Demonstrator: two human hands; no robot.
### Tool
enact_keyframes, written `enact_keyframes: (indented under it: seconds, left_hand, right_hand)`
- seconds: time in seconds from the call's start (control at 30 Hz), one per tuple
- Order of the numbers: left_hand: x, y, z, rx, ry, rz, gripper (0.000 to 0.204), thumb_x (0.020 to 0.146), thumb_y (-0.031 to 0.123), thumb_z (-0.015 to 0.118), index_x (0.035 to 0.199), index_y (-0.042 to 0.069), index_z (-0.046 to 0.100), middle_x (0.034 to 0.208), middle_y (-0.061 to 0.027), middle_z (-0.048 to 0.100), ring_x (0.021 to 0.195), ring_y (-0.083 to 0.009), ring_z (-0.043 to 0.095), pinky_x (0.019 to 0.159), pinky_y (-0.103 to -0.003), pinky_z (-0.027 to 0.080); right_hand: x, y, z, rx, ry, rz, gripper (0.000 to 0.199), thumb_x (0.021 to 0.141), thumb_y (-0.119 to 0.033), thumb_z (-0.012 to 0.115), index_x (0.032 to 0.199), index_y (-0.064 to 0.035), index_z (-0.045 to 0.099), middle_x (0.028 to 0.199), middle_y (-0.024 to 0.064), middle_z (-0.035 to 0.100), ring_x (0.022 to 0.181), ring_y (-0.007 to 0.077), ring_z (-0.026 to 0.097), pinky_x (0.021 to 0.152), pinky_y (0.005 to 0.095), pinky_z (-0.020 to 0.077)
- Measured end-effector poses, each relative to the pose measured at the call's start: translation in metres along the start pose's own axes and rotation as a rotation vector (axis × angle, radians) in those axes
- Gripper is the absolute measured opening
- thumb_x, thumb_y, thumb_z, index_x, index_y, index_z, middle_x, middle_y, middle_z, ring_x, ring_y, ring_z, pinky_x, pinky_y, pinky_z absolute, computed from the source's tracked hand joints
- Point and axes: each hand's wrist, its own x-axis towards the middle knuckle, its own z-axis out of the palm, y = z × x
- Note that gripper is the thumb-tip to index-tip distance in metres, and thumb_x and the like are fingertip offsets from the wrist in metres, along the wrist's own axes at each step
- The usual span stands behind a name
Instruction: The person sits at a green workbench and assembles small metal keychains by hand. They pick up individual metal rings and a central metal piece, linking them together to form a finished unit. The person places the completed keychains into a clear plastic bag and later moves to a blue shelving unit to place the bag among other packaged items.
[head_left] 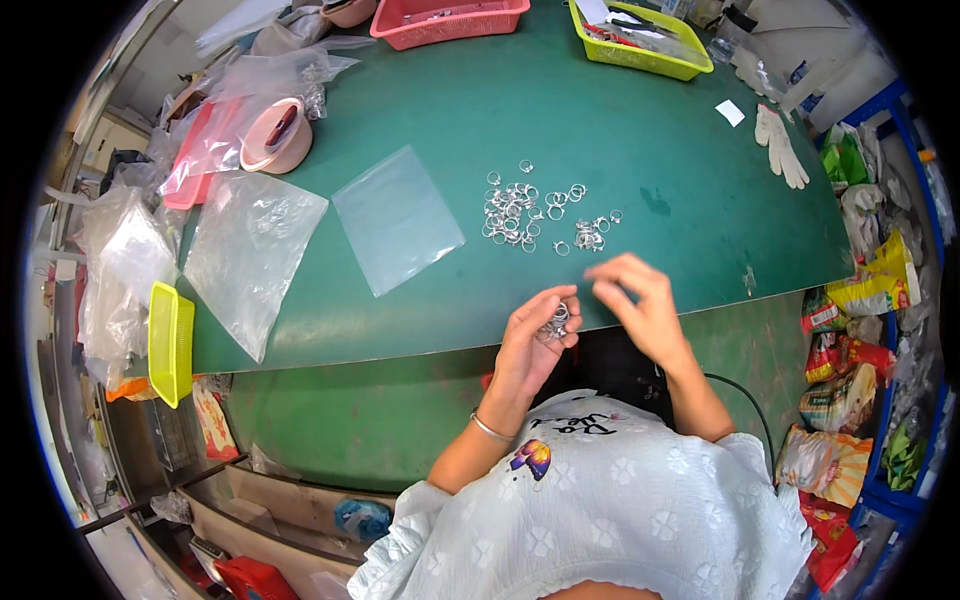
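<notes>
My left hand (532, 335) is cupped near the table's front edge, its fingers curled round several small silvery metal rings (556, 322). Just to its right, my right hand (643, 303) hovers with bent fingers and the thumb apart from them. I see nothing in that hand, and its fingertips are slightly blurred. Beyond both hands, a loose cluster of the same rings (512, 213) lies on the green table. A smaller heap of rings (590, 236) sits nearer to my right hand, with a few single ones scattered around.
A clear plastic sheet (398, 222) and a clear bag (255, 250) lie left of the rings. A pink bowl (290, 158), a pink basket (450, 30) and a yellow-green basket (690, 68) stand farther off. One white glove (780, 150) lies at the right, near blue shelving (905, 500).
</notes>
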Motion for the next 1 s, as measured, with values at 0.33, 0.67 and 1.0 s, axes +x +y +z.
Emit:
enact_keyframes:
  seconds: [0.33,0.67,1.0]
  left_hand:
    - [0.022,0.004,-0.008,0.112,0.120,-0.097,0.020,0.087,0.013,0.055,0.100,-0.002,0.058,0.073,-0.0035,0.054,0.058,-0.0092,0.047,0.047,-0.020,0.036]
    - [0.041,0.005,0.007,0.367,0.213,0.080,0.020,0.082,0.004,0.061,0.101,-0.002,0.060,0.076,-0.0014,0.055,0.056,-0.0054,0.044,0.046,-0.019,0.034]
    - [0.041,0.017,0.016,0.613,0.223,0.183,0.016,0.083,0.005,0.059,0.096,-0.004,0.061,0.078,-0.0082,0.063,0.054,-0.0059,0.046,0.043,-0.019,0.034]
  right_hand:
    - [0.055,0.084,-0.004,-0.439,0.153,0.021,0.014,0.075,-0.005,0.063,0.088,-0.0024,0.064,0.079,0.0075,0.060,0.073,0.0210,0.053,0.066,0.0316,0.0422]
    - [0.029,0.033,0.020,0.664,0.185,0.506,0.010,0.082,-0.007,0.062,0.089,0.0011,0.061,0.078,0.0020,0.061,0.068,0.0060,0.052,0.062,0.0200,0.0419]
    - [0.026,0.018,0.026,0.428,0.267,0.188,0.011,0.075,0.004,0.064,0.086,0.0023,0.065,0.081,0.0070,0.062,0.073,0.0112,0.053,0.066,0.0225,0.0420]
